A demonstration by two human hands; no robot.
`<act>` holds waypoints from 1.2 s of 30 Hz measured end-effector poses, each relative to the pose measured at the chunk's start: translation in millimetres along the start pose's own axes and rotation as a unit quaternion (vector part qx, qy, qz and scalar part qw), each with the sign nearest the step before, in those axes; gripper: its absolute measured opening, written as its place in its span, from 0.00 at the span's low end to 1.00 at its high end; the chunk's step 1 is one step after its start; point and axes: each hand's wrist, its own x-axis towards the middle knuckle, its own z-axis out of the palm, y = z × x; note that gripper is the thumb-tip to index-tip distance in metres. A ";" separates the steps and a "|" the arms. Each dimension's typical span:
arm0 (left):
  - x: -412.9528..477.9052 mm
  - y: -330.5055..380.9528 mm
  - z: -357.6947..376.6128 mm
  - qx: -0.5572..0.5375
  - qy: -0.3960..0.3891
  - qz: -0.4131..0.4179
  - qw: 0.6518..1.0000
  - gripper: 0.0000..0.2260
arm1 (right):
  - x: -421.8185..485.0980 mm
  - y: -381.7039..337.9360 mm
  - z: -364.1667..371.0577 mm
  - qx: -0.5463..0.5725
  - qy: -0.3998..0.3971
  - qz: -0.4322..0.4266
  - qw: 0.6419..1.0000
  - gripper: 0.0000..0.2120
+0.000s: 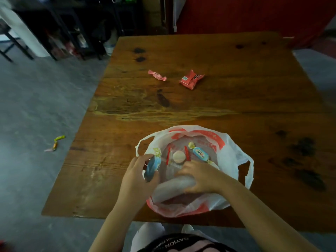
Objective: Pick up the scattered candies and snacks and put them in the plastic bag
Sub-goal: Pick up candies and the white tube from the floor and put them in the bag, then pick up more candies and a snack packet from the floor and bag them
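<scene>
Far left of the plastic bag (pixel 229 151), off the table and down on the grey floor (pixel 36 106), lies one yellow-wrapped candy (pixel 54 143), well apart from everything else. At the bag's left rim is my left hand (pixel 138 171), fingers curled around a blue-wrapped candy (pixel 153 166). The candy is grasped lengthwise, and its pale twisted end points away from me over the rim. Beyond the bag, on the far half of the wooden table (pixel 236 60), a pink twist candy (pixel 157 75) lies flat and untouched. Inside the bag, near the middle of its floor, sits a round biscuit (pixel 179 157) in a clear wrapper with red ends. Also beyond the bag, to the right of the pink twist and apart from it, a red snack packet (pixel 190 79) lies on the wood. Back inside the bag, just right of the biscuit, there is a second blue candy (pixel 200 153), lying at an angle with printed lettering up. My right hand (pixel 201 175) reaches into the mouth from the near side. Its fingers are closed on a bunched fold of the bag's near wall, gripping the plastic. The bag itself is white with red print and rests open-mouthed on the near part of the table. Its two handle loops are splayed out, one to the left and one to the right.
</scene>
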 end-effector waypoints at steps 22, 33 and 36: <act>-4.4 4.5 30.6 0.135 -0.003 0.096 0.986 0.16 | -52.6 -9.5 18.2 0.083 0.294 0.130 0.943 0.23; -97.3 -91.6 -79.3 0.157 0.195 -0.104 0.962 0.18 | 57.8 -130.8 36.8 -0.008 0.223 -0.073 0.972 0.17; -117.0 -126.1 -109.6 0.157 0.241 -0.151 0.946 0.17 | 94.5 -175.7 47.6 -0.013 0.181 -0.125 0.975 0.16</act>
